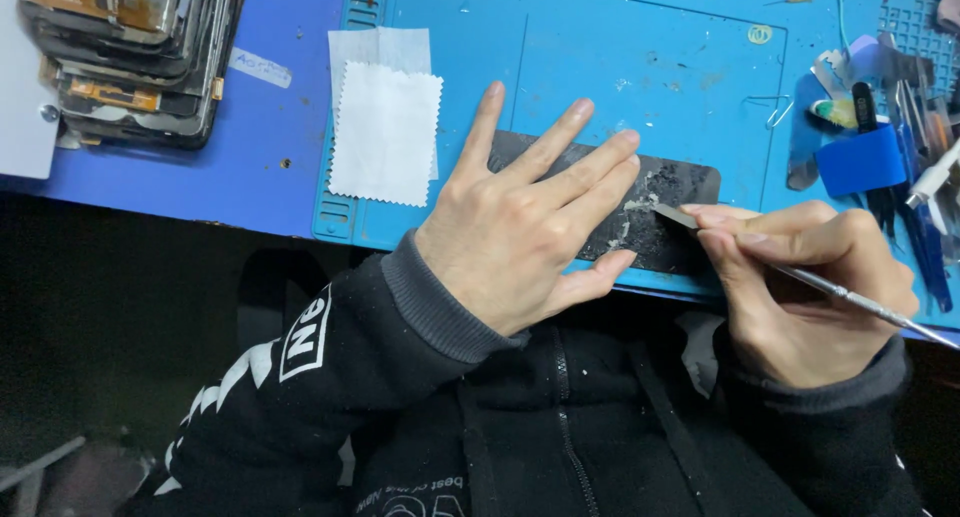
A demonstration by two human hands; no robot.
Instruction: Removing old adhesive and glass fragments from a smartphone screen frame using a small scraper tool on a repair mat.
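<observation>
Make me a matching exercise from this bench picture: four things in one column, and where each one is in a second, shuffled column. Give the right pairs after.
Things:
1. left hand
2. metal scraper
3. white cloth
4. stack of phone screens

Places:
A. far left corner of the bench
B. pinched in the right hand, tip on the dark panel
C. lying on the blue mat, left of the panel
D. pressed flat on the dark panel

Pairs: 1-D, 2-B, 3-C, 4-A

A blue tabletop (270, 127) is seen. A stack of phone screens (135, 52) is placed at its left edge. A blue work mat (650, 67) is spread toward the right, reaching the near edge.
</observation>
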